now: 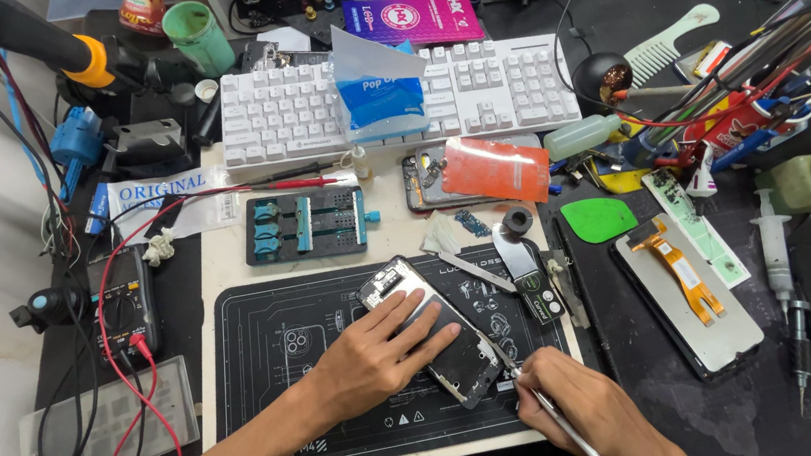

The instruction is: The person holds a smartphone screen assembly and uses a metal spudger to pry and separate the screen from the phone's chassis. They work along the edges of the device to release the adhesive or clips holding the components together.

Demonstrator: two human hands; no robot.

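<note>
Left hand [376,352] lies flat, fingers spread, on the phone [435,328]; right hand [575,398] pinches a metal tool [572,434]

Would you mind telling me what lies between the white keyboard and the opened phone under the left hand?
In the head view, a blue-and-grey board holder lies between the white keyboard and the opened phone.

An opened phone [430,330] lies flat and slanted on the dark work mat [296,336], its black back up and a pale camera end toward the upper left. A thin metal tool [569,434] meets its lower right edge, probably tweezers.
</note>
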